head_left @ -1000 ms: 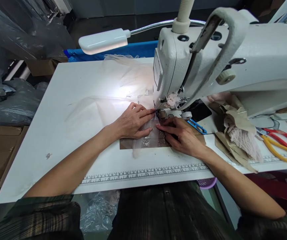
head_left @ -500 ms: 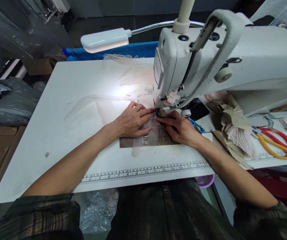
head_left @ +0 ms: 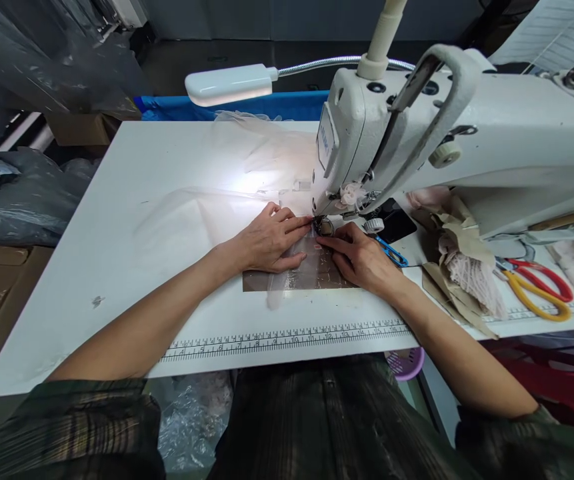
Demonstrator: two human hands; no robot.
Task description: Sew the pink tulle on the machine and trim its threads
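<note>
Fabric lies under the left hand, fingers slightly spread, toward the worktop's front edge; right hand's grip unclear.

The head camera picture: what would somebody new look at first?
Probably the big white sewing machine, filling the upper right. Next might be the white lamp to its left, shining over pale sheer fabric on the white table. Then perhaps the scissors at the right, with one red and one yellow handle.
</note>
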